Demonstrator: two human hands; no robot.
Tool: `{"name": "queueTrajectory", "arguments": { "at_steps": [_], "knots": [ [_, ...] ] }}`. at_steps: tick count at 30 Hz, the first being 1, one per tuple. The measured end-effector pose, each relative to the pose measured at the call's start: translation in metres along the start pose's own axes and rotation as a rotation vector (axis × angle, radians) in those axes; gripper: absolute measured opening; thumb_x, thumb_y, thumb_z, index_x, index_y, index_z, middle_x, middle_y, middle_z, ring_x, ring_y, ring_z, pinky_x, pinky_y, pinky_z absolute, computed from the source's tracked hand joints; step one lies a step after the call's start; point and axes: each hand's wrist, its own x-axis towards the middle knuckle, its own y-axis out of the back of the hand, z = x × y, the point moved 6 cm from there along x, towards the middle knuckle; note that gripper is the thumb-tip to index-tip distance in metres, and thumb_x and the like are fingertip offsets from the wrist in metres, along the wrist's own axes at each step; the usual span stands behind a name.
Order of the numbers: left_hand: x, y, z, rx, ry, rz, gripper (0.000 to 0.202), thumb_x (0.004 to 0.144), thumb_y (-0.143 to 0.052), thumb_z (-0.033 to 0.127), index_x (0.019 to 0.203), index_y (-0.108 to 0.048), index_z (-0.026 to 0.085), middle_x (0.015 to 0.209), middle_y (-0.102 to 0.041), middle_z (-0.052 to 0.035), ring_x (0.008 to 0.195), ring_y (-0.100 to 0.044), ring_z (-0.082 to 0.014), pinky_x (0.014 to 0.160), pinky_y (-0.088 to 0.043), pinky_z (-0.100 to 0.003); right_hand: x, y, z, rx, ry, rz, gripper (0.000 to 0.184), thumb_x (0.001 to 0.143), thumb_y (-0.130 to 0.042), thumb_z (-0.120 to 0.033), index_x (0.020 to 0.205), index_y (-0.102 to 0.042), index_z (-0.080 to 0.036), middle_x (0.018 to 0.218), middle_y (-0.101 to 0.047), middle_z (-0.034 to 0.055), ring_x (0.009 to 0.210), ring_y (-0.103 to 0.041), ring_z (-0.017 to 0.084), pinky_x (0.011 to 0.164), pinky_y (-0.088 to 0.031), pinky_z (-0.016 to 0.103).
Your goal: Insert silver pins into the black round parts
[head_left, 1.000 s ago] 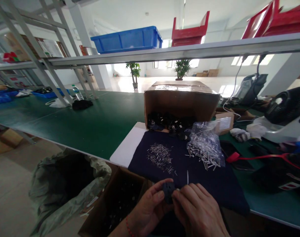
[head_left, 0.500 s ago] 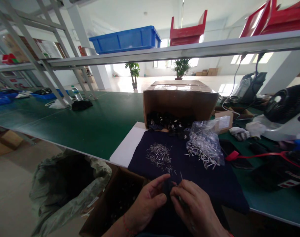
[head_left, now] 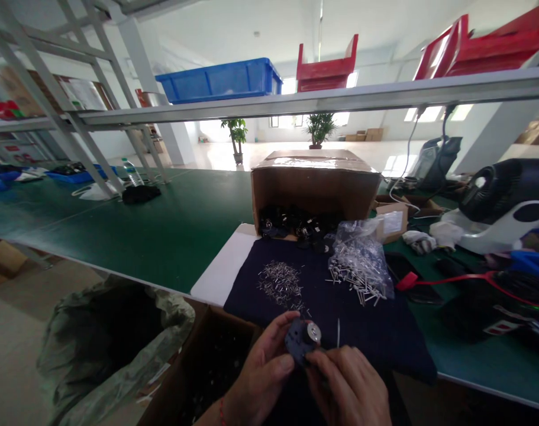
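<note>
My left hand (head_left: 269, 364) is closed on a small dark part (head_left: 297, 342) with a round silvery metal disc (head_left: 313, 333) on its face. Against the part's lower right side, my right hand (head_left: 347, 378) has its fingers pinched; what lies at their tips is too small to name. A thin metal rod (head_left: 338, 332) sticks up above the right hand's knuckles, its lower end hidden by the hand. Just beyond both hands, a pile of small metal pins (head_left: 280, 283) lies on a dark blue cloth (head_left: 322, 302).
A clear plastic bag (head_left: 362, 251) spills longer metal pins on the cloth. Behind stands an open cardboard box (head_left: 316, 171) holding dark parts. Below the table edge are another box (head_left: 216, 355) and a lined bin (head_left: 113, 343). A white fan (head_left: 495, 219) stands right.
The dark part has turned in my left hand, so its metal disc now faces up into view. My right hand has shifted slightly right and down. The camera view has moved a little.
</note>
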Motion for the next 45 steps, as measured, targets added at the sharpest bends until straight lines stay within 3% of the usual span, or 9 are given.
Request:
{"name": "queueTrajectory", "arguments": {
  "at_steps": [6,11,14,16,20,24,35,40,45],
  "knots": [
    [0.012,-0.008,0.002,0.124,0.189,0.014,0.053,0.069,-0.088,0.03,0.117,-0.067,0.019,0.099,-0.067,-0.0043,0.074,-0.06,-0.0106,0.062,-0.049,-0.021,-0.005,0.01,-0.004,-0.159,0.177,-0.046,0.031,0.101,-0.039,-0.004,0.101,-0.068,-0.013,0.068,-0.065,0.0027,0.059,-0.056,0.015,0.061,-0.041,0.031],
    [0.024,-0.014,-0.005,0.147,0.287,-0.054,0.04,0.068,-0.088,0.027,0.099,-0.07,0.01,0.085,-0.066,-0.0049,0.071,-0.059,-0.0106,0.063,-0.049,-0.022,-0.017,0.011,0.012,-0.163,0.267,-0.207,0.036,0.103,-0.032,-0.006,0.115,-0.066,-0.008,0.081,-0.068,0.0061,0.069,-0.059,0.016,0.072,-0.044,0.033],
    [0.028,-0.012,-0.009,0.133,0.276,-0.032,0.036,0.067,-0.088,0.025,0.095,-0.068,0.011,0.082,-0.065,-0.0036,0.071,-0.06,-0.0111,0.063,-0.048,-0.022,-0.021,0.013,0.05,-0.191,0.149,-0.203,0.027,0.102,-0.044,-0.013,0.117,-0.065,-0.01,0.078,-0.064,0.0049,0.068,-0.055,0.017,0.066,-0.041,0.033],
    [0.028,-0.011,-0.01,0.147,0.257,-0.022,0.034,0.068,-0.086,0.025,0.092,-0.067,0.012,0.079,-0.065,-0.0033,0.071,-0.06,-0.0119,0.064,-0.047,-0.023,-0.022,0.013,0.092,-0.32,-0.056,-0.234,0.019,0.1,-0.05,-0.014,0.104,-0.069,-0.016,0.073,-0.059,0.0033,0.066,-0.052,0.018,0.064,-0.037,0.034],
    [0.027,-0.009,-0.009,0.176,0.249,0.002,0.033,0.068,-0.086,0.027,0.088,-0.064,0.012,0.076,-0.064,-0.0029,0.069,-0.058,-0.012,0.064,-0.047,-0.024,-0.026,0.003,0.165,-0.44,-0.279,-0.518,0.023,0.093,-0.052,-0.01,0.098,-0.072,-0.019,0.082,-0.063,0.0071,0.073,-0.058,0.021,0.068,-0.038,0.033],
    [0.028,-0.012,-0.007,0.19,0.246,-0.001,0.034,0.069,-0.085,0.029,0.089,-0.063,0.013,0.076,-0.064,-0.0031,0.069,-0.057,-0.012,0.064,-0.046,-0.024,-0.022,-0.004,0.194,-0.372,-0.316,-0.63,0.026,0.088,-0.055,-0.009,0.102,-0.074,-0.021,0.082,-0.067,0.0061,0.072,-0.063,0.019,0.064,-0.04,0.03],
    [0.043,-0.011,-0.016,0.07,0.222,0.025,0.031,0.067,-0.085,0.025,0.086,-0.063,0.013,0.074,-0.062,-0.0005,0.065,-0.057,-0.0107,0.062,-0.045,-0.025,-0.026,-0.012,0.175,-0.318,-0.364,-0.591,0.016,0.092,-0.056,-0.02,0.089,-0.071,-0.018,0.083,-0.064,0.0066,0.072,-0.064,0.02,0.062,-0.043,0.03],
    [0.053,-0.013,-0.021,-0.124,0.213,0.033,0.035,0.064,-0.087,0.017,0.092,-0.067,0.012,0.08,-0.064,-0.0016,0.067,-0.061,-0.0109,0.061,-0.044,-0.024,-0.014,0.002,0.13,-0.203,-0.267,-0.292,0.015,0.096,-0.054,-0.025,0.094,-0.067,-0.019,0.081,-0.063,0.0051,0.072,-0.063,0.019,0.065,-0.046,0.029],
    [0.053,-0.015,-0.023,-0.211,0.224,0.031,0.036,0.064,-0.087,0.015,0.096,-0.07,0.011,0.08,-0.066,-0.0023,0.068,-0.062,-0.011,0.062,-0.044,-0.023,-0.001,0.007,0.082,-0.04,-0.214,-0.182,0.009,0.096,-0.055,-0.022,0.095,-0.064,-0.02,0.08,-0.063,0.003,0.068,-0.06,0.017,0.061,-0.045,0.028]
  ]
}}
